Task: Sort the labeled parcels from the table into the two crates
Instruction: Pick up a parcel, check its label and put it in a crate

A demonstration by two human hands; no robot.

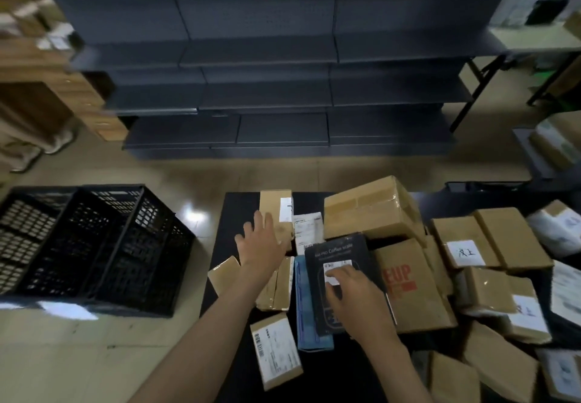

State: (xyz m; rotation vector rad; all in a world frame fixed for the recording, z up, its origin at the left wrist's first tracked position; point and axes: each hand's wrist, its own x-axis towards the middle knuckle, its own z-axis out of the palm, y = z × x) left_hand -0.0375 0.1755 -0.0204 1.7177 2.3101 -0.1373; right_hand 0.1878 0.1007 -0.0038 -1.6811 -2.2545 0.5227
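two bare hands are showing, the left hand (262,245) and the right hand (349,295), each joining a bare forearm. the left forearm (201,333) and the right forearm (399,368) are showing uncovered right down to the lower edge of the view. blur is hiding finer detail of the fingers.

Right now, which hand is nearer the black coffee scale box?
Right. The right hand lies on the black box; the left hand is apart, to its left.
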